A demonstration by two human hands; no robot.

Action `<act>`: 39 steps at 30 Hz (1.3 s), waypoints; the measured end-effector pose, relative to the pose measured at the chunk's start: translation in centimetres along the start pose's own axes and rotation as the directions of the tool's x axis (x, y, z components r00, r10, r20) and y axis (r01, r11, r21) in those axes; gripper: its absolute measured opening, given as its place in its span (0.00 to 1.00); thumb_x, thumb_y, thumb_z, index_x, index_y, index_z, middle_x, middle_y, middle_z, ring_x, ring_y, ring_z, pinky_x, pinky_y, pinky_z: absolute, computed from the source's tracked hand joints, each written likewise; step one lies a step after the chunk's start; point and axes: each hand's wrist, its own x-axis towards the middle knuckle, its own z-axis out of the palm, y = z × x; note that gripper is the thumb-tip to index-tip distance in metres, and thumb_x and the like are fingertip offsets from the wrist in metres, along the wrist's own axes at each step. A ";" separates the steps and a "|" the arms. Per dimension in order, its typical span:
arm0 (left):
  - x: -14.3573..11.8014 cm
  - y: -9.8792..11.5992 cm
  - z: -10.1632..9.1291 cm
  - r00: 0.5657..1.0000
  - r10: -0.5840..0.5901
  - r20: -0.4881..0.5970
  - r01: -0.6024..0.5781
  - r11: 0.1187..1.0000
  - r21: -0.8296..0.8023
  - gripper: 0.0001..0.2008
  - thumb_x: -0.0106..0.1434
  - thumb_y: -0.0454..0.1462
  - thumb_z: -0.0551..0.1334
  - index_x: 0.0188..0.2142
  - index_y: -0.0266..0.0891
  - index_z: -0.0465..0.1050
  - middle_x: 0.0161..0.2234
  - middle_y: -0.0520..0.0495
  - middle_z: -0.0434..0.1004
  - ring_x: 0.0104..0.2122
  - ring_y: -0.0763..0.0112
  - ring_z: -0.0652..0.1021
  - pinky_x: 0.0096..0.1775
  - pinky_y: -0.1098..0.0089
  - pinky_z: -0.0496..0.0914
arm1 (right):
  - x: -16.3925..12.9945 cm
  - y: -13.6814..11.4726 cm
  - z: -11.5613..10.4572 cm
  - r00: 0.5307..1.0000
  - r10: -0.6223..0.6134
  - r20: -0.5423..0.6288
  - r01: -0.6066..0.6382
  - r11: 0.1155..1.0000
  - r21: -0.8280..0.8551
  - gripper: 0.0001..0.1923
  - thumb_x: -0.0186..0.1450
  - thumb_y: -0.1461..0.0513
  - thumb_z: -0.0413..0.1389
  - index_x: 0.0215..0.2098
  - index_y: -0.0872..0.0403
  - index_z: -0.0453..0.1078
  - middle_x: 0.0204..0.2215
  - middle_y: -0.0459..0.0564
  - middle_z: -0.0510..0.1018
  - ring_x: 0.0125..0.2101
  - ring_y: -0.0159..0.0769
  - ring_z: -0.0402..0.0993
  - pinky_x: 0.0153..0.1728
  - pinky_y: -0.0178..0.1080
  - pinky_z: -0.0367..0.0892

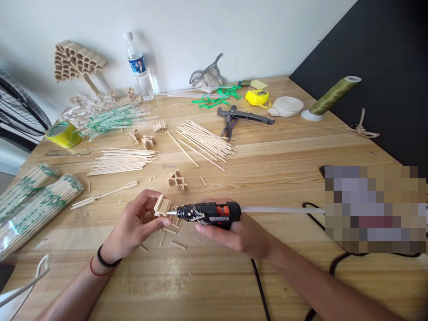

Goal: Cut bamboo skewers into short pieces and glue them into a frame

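The right hand [240, 234] grips the glue gun [209, 213], its long axis horizontal and nozzle pointing left at the stick block [162, 206] pinched by the left hand [133, 227]. The nozzle's contact with the block is indistinct.

A water bottle [139, 67] is stood against the wall at upper left. Loose wooden sticks [203, 139] are spread at centre, with black pliers [241, 117] and a yellow tape measure [257, 97] laid behind them. A green thread spool [329, 99] is seen at upper right.

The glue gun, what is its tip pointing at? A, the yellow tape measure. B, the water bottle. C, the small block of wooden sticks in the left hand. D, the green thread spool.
C: the glue gun, held in the right hand, has its nozzle right at the small block of wooden sticks pinched in the left hand.
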 end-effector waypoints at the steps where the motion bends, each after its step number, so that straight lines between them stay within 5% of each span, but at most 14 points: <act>1: 0.0 0.0 0.0 1.000 -0.005 -0.008 0.005 1.000 0.011 0.19 0.61 0.41 0.75 0.46 0.37 0.71 0.32 0.51 0.77 0.31 0.73 0.75 0.32 0.76 0.70 | 0.0 0.0 0.0 1.000 0.006 -0.001 -0.006 1.000 -0.005 0.08 0.68 0.57 0.58 0.38 0.53 0.75 0.27 0.43 0.72 0.29 0.34 0.66 0.33 0.35 0.62; 39: 0.0 0.3 0.1 1.000 0.000 -0.018 0.001 0.999 0.038 0.19 0.61 0.44 0.74 0.45 0.38 0.72 0.32 0.49 0.77 0.30 0.71 0.76 0.32 0.74 0.69 | 0.0 -0.3 0.0 0.998 0.066 -0.021 -0.067 0.996 -0.054 0.11 0.66 0.55 0.56 0.28 0.51 0.68 0.23 0.44 0.71 0.27 0.34 0.66 0.31 0.36 0.63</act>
